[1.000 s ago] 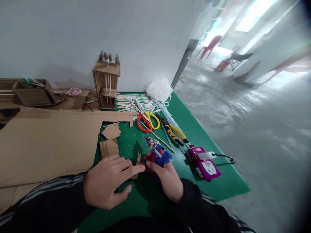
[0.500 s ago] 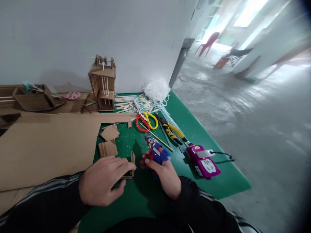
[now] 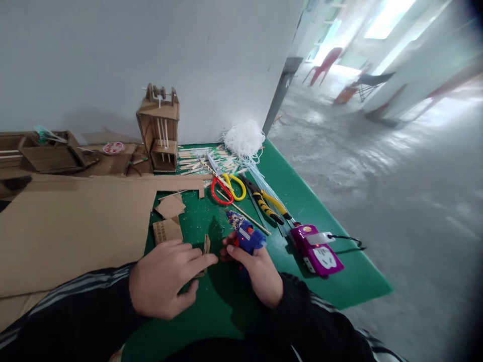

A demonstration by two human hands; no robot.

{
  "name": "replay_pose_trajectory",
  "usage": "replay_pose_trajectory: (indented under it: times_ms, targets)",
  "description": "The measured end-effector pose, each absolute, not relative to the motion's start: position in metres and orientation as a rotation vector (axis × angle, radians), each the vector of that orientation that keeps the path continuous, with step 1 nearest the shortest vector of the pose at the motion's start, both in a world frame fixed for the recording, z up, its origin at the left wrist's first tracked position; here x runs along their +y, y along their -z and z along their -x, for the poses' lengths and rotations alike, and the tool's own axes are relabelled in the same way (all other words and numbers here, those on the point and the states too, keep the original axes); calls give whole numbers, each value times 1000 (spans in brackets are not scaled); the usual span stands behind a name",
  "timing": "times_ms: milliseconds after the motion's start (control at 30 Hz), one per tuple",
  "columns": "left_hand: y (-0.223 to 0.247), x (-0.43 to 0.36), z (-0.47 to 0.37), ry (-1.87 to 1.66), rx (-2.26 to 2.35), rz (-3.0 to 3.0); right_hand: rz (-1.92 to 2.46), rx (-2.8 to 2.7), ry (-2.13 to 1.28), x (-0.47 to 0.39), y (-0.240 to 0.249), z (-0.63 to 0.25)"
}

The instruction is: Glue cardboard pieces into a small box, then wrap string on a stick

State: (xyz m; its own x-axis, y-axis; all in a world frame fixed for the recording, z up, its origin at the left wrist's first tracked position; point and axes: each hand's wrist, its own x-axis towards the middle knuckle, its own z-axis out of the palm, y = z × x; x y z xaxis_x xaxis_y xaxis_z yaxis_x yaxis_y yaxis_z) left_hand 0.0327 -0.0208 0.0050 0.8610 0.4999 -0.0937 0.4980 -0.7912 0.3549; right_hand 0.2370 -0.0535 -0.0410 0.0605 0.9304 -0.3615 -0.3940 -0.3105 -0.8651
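Observation:
My left hand [image 3: 171, 279] is over a small cardboard piece [image 3: 206, 245] that stands upright on the green table [image 3: 211, 306]. Its index finger stretches past the piece and the thumb is apart from the fingers; the hand covers the piece's lower left part. My right hand [image 3: 254, 266] is wrapped round a blue glue gun [image 3: 247, 238], whose tip points away and to the left. Two cardboard scraps [image 3: 170, 206] lie beyond my left hand.
A big cardboard sheet [image 3: 75, 226] covers the left. Scissors [image 3: 222, 190], pliers [image 3: 267, 203] and a purple power socket [image 3: 317, 251] lie to the right. A cardboard box model [image 3: 160, 130], sticks [image 3: 192, 158] and white string [image 3: 244, 141] are at the back.
My left hand has shifted slightly right, its index finger now reaching further past the upright cardboard piece. My right hand and the glue gun have hardly moved.

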Motion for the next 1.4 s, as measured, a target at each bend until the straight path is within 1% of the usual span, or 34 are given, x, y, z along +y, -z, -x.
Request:
replay_pose_trajectory:
  times_ms: [200,400,767,1033,1200,1400]
  targets:
    - [-2,-20,-28,-8,859,-2591,1205,-656,-1513,-56,41,-237]
    - [2,-19,-15,-126,909,-2490,1211,-707,-1506,-59,34,-236]
    - [22,-22,19,-473,1083,-2174,1281,-953,-1554,-64,13,-248]
    - [31,-22,17,-707,1121,-1894,1298,-1129,-1607,-59,9,-263]
    - [33,-24,17,-709,1136,-1869,1274,-1091,-1674,-55,-1,-265]
    - [31,-31,16,-710,1111,-1878,1289,-1293,-1524,-54,6,-260]
